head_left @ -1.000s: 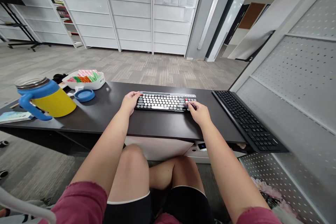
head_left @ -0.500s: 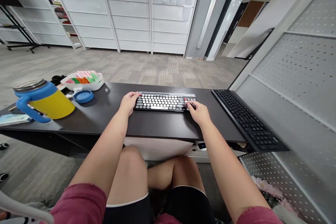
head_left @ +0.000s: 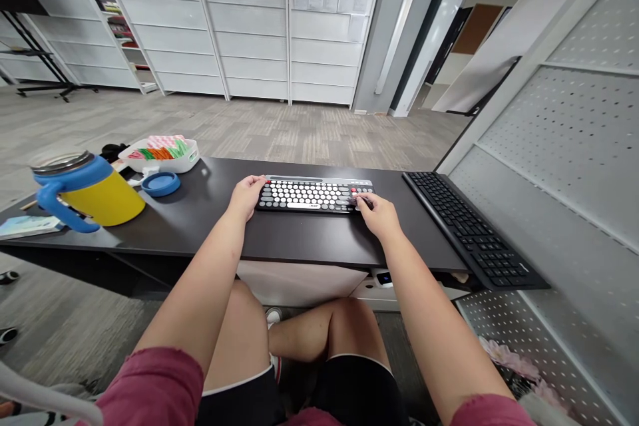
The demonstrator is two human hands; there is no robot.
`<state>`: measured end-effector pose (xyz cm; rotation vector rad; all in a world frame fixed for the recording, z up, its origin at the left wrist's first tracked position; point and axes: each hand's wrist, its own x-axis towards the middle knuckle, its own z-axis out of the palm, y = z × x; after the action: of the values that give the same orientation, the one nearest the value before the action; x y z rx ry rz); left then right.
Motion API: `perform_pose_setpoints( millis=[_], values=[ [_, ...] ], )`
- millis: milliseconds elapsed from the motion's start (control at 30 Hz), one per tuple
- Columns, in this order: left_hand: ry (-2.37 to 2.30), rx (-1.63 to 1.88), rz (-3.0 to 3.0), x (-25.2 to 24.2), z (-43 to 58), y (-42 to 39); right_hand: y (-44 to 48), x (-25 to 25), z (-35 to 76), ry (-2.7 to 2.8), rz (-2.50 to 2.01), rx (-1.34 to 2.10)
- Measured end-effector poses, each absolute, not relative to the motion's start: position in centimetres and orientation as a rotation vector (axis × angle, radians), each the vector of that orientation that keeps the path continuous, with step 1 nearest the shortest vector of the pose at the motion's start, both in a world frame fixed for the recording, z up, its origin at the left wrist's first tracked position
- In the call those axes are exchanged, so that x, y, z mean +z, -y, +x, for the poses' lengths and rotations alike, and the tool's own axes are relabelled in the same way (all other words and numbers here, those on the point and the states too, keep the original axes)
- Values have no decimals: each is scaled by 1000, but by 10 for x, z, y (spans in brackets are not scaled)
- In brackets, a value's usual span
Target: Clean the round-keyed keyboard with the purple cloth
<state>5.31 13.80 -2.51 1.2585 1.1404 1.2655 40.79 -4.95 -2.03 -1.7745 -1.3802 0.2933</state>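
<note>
A compact keyboard (head_left: 309,196) with round white and grey keys, a few red ones and a dark frame lies on the dark desk (head_left: 309,236). My left hand (head_left: 245,197) grips its left end, thumb on top by the upper left corner. Over the keys at the right end, my right hand (head_left: 378,213) pinches a small dark object (head_left: 368,202), its tip at the keys. The fingers cover most of that object, so its kind is unclear.
To the right, a long black keyboard (head_left: 466,229) lies along a perforated panel (head_left: 574,146). On the left stand a yellow and blue mug (head_left: 102,193), a blue lid (head_left: 160,183), a white basket (head_left: 186,158) with colourful contents, and a booklet (head_left: 30,227).
Both hands stay almost where they were on the keyboard. The view has shifted slightly, and a shoe now shows between the legs.
</note>
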Motion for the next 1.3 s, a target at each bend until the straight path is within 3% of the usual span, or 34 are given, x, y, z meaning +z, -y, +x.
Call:
perform_pose_setpoints(
  millis=[300, 533, 633, 867, 1300],
  values=[
    [-1135, 1274, 1259, -25, 55, -137, 52, -15, 404, 1353, -1760, 288],
    [-1143, 1259, 1254, -22, 54, -134, 59, -15, 431, 744, -1688, -121],
    [-1147, 1256, 1260, -22, 54, -133, 59, -21, 443, 650, -1751, -138],
    [-1138, 1249, 1253, -21, 55, -133, 44, -27, 422, 1126, -2068, 175],
    [-1144, 1263, 1262, -24, 54, -135, 41, -34, 397, 1541, -2179, 7]
  ],
)
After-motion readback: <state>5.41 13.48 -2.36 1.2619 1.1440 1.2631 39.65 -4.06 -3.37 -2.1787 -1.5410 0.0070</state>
